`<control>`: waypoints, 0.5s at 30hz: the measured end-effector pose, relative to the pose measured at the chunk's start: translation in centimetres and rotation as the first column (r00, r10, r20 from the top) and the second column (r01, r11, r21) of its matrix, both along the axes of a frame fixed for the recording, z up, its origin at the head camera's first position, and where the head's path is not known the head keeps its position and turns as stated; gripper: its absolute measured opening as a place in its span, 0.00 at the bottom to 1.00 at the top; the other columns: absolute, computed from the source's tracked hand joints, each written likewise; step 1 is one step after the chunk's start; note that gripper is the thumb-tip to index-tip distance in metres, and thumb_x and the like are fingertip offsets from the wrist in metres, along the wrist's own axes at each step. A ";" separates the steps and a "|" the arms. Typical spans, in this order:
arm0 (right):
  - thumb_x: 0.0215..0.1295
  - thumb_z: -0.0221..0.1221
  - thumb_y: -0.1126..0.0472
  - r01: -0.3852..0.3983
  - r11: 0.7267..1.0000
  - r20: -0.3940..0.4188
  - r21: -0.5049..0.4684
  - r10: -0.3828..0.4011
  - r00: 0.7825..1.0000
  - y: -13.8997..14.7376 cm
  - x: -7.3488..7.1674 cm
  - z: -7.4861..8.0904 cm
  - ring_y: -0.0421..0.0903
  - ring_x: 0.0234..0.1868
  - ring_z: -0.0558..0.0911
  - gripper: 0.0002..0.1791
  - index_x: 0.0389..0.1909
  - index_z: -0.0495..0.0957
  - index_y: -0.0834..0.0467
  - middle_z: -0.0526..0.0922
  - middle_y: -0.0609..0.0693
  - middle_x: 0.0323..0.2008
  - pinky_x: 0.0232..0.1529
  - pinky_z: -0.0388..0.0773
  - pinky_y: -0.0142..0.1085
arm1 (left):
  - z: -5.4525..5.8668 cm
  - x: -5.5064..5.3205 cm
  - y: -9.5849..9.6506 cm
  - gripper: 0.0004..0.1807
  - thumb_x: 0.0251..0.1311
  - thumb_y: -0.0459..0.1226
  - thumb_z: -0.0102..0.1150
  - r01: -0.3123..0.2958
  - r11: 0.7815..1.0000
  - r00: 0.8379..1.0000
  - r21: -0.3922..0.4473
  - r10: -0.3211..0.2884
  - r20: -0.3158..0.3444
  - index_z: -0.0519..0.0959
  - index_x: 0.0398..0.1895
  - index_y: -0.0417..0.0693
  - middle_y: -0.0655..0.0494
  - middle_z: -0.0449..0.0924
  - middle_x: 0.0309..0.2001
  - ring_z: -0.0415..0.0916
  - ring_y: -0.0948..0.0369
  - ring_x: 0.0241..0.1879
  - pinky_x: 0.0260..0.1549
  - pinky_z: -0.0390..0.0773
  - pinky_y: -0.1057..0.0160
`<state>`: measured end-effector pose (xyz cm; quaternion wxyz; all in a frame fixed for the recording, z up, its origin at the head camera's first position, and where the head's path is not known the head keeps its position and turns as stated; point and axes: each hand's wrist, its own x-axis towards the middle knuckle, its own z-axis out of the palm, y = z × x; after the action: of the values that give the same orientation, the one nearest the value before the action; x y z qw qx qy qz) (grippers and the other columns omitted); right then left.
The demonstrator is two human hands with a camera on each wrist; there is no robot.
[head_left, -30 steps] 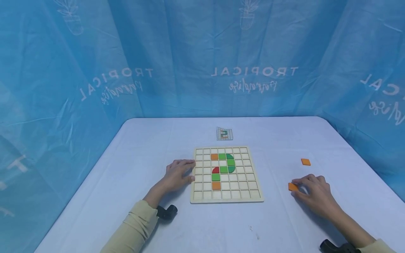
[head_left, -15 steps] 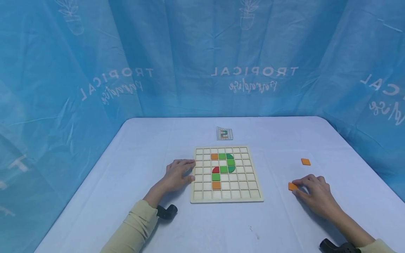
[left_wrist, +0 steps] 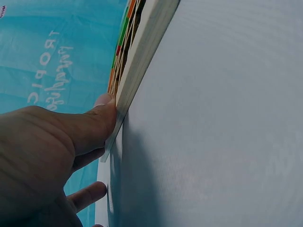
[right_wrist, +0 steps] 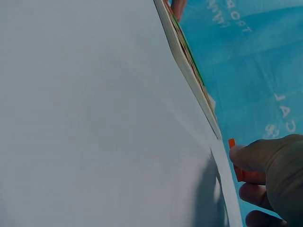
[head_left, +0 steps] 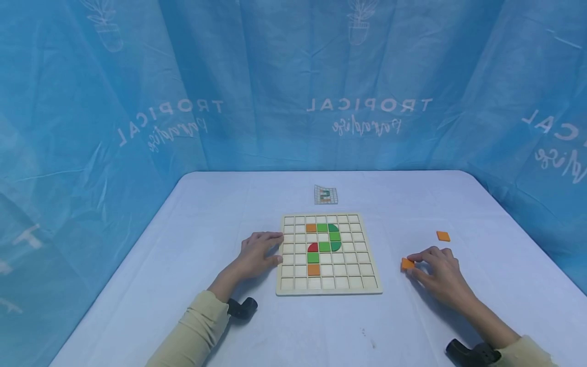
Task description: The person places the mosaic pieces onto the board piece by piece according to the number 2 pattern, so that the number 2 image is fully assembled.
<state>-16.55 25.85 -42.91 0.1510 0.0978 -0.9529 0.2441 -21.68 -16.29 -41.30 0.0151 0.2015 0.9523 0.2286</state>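
Observation:
My right hand (head_left: 437, 275) pinches an orange square tile (head_left: 406, 264) between thumb and fingers, off to the right of the board. In the right wrist view the tile (right_wrist: 238, 171) is held clear of the white tabletop. A wooden grid board (head_left: 330, 292) lies mid-table, with orange, green and red pieces set in some of its cells. My left hand (head_left: 258, 256) rests at the board's left edge, its fingertips and thumb touching the rim. The left wrist view has the thumb (left_wrist: 102, 116) against the board's side (left_wrist: 137, 66).
A second orange tile (head_left: 443, 236) lies on the white-covered table (head_left: 220, 204), beyond my right hand. Behind the board is a small card (head_left: 325, 194) with a printed grid pattern. A blue curtain (head_left: 275, 127) surrounds the table's back and sides.
My right hand has moved left toward the board with the orange tile, which has come off the tabletop. The left hand and the board have stayed put.

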 end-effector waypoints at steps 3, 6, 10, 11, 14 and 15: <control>0.50 0.69 0.68 -0.028 1.000 -0.024 -0.013 0.028 0.999 -1.3 -0.4 0.1 0.54 0.42 0.67 0.13 0.39 0.84 0.63 0.76 0.54 0.36 0.40 0.59 0.49 | 0.0 0.0 0.0 0.30 0.63 0.42 0.62 0.004 1.000 1.000 -0.001 -0.004 -0.005 0.69 0.67 0.43 0.52 0.65 0.67 0.57 0.48 0.65 0.60 0.53 0.40; 0.50 0.69 0.68 -0.063 0.997 -0.032 -0.034 0.062 0.998 -2.7 -0.9 0.2 0.53 0.42 0.67 0.13 0.39 0.85 0.62 0.76 0.53 0.36 0.41 0.59 0.48 | 0.0 -0.1 0.0 0.30 0.63 0.43 0.61 0.004 1.000 1.000 -0.004 -0.004 -0.009 0.69 0.67 0.43 0.52 0.65 0.67 0.56 0.48 0.66 0.60 0.53 0.41; 0.50 0.69 0.68 -0.128 0.990 -0.051 -0.052 0.126 0.991 -4.5 -1.4 0.2 0.52 0.40 0.67 0.12 0.38 0.85 0.61 0.76 0.51 0.35 0.40 0.59 0.47 | -0.1 -0.1 -0.1 0.30 0.63 0.43 0.61 0.002 1.000 1.000 -0.003 -0.002 -0.005 0.69 0.67 0.43 0.53 0.65 0.68 0.56 0.48 0.66 0.61 0.53 0.41; 0.50 0.69 0.67 -0.147 0.988 -0.054 -0.055 0.144 0.988 -5.0 -1.6 0.1 0.51 0.40 0.67 0.12 0.38 0.85 0.60 0.76 0.50 0.34 0.40 0.59 0.47 | -0.1 -0.1 -0.1 0.30 0.63 0.43 0.61 0.002 1.000 1.000 -0.002 -0.002 -0.004 0.69 0.67 0.43 0.53 0.65 0.68 0.56 0.48 0.66 0.61 0.53 0.41; 0.50 0.70 0.66 -0.195 0.979 -0.062 -0.052 0.191 0.980 -6.4 -1.8 0.1 0.50 0.39 0.67 0.12 0.37 0.85 0.59 0.75 0.49 0.34 0.39 0.59 0.46 | -0.1 -0.1 0.0 0.30 0.63 0.42 0.62 0.004 1.000 1.000 -0.003 -0.004 -0.010 0.69 0.67 0.43 0.52 0.65 0.67 0.56 0.48 0.66 0.60 0.53 0.41; 0.49 0.70 0.65 -0.207 0.977 -0.060 -0.056 0.203 0.977 -6.9 -1.9 0.1 0.49 0.39 0.67 0.12 0.37 0.85 0.59 0.75 0.48 0.34 0.39 0.59 0.45 | -0.1 -0.1 0.0 0.30 0.63 0.42 0.62 0.004 1.000 1.000 -0.004 -0.004 -0.011 0.69 0.67 0.43 0.52 0.65 0.67 0.57 0.48 0.66 0.60 0.53 0.41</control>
<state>-18.41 18.93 -42.85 0.1534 0.1974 -0.9254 0.2849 -21.73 -16.32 -41.38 0.0109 0.2046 0.9524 0.2255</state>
